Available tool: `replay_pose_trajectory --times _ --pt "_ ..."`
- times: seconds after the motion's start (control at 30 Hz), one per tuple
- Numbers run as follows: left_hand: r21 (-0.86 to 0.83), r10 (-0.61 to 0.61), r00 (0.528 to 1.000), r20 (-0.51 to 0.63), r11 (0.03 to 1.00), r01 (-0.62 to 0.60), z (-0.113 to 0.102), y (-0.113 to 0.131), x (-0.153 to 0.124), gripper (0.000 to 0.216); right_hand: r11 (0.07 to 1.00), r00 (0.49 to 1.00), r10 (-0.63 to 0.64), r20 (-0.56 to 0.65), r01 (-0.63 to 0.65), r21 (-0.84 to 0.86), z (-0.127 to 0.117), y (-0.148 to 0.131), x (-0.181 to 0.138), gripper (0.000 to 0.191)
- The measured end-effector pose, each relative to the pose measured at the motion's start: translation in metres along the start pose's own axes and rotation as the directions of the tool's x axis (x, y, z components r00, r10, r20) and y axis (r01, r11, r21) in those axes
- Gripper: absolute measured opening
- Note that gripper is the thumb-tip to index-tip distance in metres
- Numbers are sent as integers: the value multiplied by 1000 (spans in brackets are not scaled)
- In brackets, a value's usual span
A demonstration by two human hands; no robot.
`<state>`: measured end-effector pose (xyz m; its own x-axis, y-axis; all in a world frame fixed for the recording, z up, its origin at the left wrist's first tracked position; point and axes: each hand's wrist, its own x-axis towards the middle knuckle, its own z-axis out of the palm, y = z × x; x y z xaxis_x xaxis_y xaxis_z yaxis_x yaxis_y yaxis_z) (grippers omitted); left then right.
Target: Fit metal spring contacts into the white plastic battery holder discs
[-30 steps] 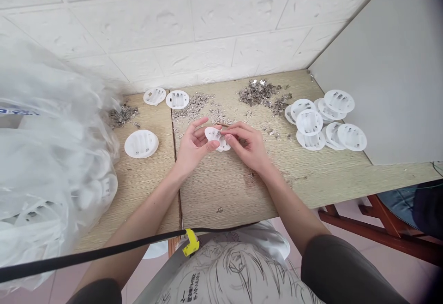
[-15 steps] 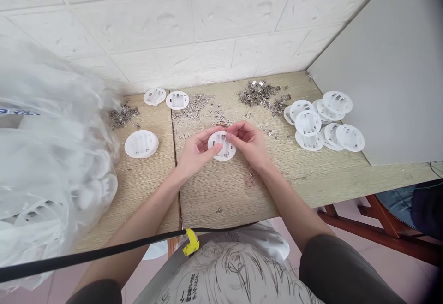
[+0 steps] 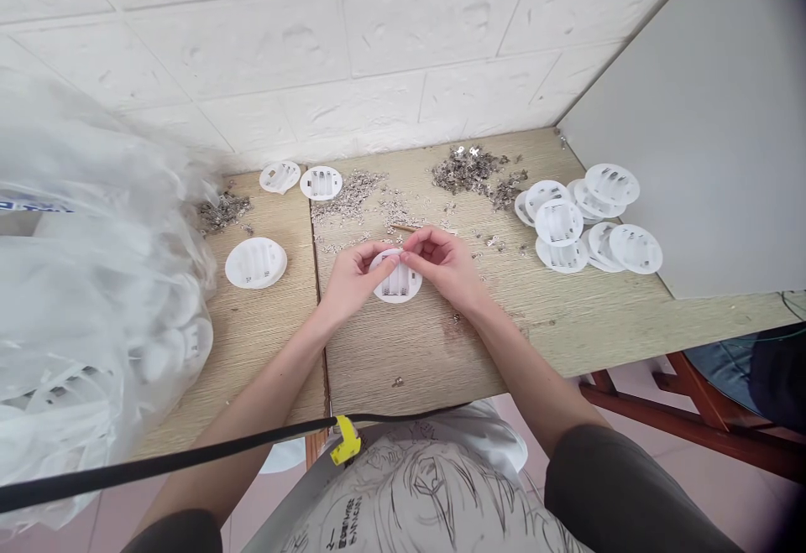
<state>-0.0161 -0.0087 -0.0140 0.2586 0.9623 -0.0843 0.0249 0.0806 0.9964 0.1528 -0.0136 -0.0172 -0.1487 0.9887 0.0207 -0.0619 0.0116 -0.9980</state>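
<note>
A round white plastic battery holder (image 3: pixel 396 282) lies flat on the wooden table (image 3: pixel 567 318) between my hands. My left hand (image 3: pixel 353 278) grips its left edge, thumb and forefinger pinched at its top. My right hand (image 3: pixel 444 263) meets it there, fingertips pinched together over the holder's upper rim; what they pinch is too small to make out. Small metal contact pieces (image 3: pixel 353 192) lie scattered just beyond my hands.
A pile of finished-looking white holders (image 3: pixel 585 217) sits at the right by a grey board (image 3: pixel 693 117). Another metal heap (image 3: pixel 472 169) lies at the back. Single holders (image 3: pixel 255 262), (image 3: pixel 321 182) rest at left, beside a large clear plastic bag (image 3: pixel 81 284).
The holder, earlier held up tilted between my hands, has been turned and lowered flat onto the table. Both hands' fingertips have come together at its top edge.
</note>
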Motion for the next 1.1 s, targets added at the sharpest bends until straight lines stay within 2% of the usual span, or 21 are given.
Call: replay_pose_trajectory --times 0.5,0.77,1.1 --pt "-13 -18 999 -42 1000 18 2 0 0 19 996 998 -57 16 57 -65 1 -1 0 29" --pt "66 -20 995 -98 997 27 4 3 -3 15 994 995 -87 46 90 -69 0 -2 -1 31" --pt "42 50 994 -95 998 -46 2 -1 -2 21 993 993 -119 -26 119 -1 0 -2 -1 23"
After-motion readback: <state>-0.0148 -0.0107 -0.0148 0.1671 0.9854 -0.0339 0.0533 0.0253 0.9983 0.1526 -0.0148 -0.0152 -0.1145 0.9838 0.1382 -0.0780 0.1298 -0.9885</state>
